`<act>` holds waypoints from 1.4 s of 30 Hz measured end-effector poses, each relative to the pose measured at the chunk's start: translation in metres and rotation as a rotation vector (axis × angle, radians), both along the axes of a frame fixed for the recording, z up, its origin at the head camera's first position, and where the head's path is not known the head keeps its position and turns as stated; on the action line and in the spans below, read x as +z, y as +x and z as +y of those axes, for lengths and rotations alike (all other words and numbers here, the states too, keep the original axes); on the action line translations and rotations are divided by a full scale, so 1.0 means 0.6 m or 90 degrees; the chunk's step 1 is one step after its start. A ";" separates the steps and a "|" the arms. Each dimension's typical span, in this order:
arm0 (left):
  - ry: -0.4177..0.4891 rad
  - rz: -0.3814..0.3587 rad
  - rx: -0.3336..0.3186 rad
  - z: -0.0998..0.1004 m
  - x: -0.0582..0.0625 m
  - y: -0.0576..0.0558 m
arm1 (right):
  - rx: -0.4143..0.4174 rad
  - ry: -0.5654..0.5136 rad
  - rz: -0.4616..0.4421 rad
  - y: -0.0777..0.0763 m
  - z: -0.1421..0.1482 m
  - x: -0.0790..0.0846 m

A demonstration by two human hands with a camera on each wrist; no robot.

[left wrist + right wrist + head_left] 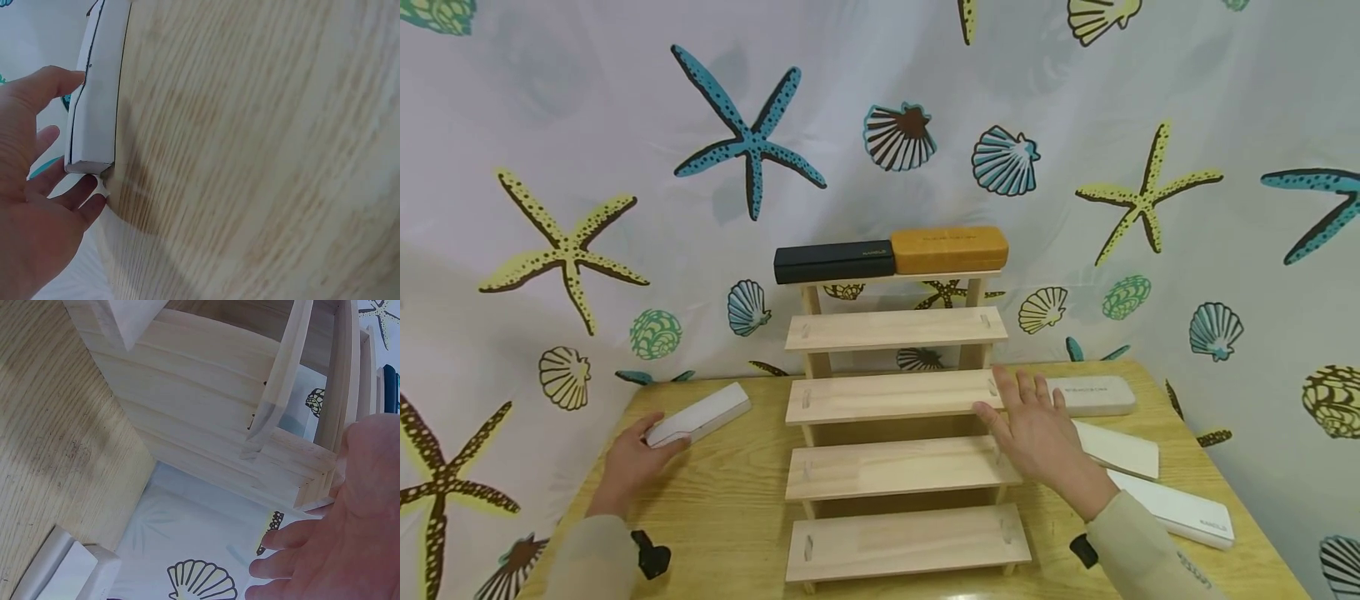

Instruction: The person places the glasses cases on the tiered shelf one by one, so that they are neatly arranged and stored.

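Observation:
On the left side of the table, my left hand (634,460) holds the near end of a long white case (703,417), thumb on one side and fingers on the other. The left wrist view shows the thumb against the case's (100,94) edge and several fingertips by its end. Over the right end of a stepped wooden rack (887,395), my right hand (1037,429) lies with fingers extended, at the middle shelf. In the right wrist view that hand (350,525) is beside the rack's side panel (200,387); whether it touches the wood is hard to tell.
A black case (835,262) and an orange case (950,252) sit side by side on the top shelf. To the rack's right lie a light grey case (1093,395), a cream case (1120,450) and a white case (1180,508). A patterned curtain (850,67) surrounds the table.

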State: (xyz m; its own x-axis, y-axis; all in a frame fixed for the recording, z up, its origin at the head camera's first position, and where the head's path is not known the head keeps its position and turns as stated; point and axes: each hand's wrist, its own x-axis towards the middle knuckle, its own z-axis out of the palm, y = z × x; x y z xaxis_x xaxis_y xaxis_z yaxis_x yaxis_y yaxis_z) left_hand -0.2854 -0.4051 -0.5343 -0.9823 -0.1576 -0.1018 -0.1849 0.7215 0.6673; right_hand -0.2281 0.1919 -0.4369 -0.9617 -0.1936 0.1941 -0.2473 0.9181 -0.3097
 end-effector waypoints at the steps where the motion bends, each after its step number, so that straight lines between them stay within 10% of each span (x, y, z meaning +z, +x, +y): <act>1: -0.004 0.005 -0.004 0.000 -0.003 0.000 | -0.001 0.000 -0.001 0.000 0.000 0.000; 29: -0.074 0.027 -0.036 -0.013 -0.011 0.019 | 0.001 -0.006 -0.012 0.001 0.000 0.001; 42: -0.030 0.022 -0.031 -0.001 0.018 0.026 | 0.004 -0.007 -0.004 0.001 0.000 0.000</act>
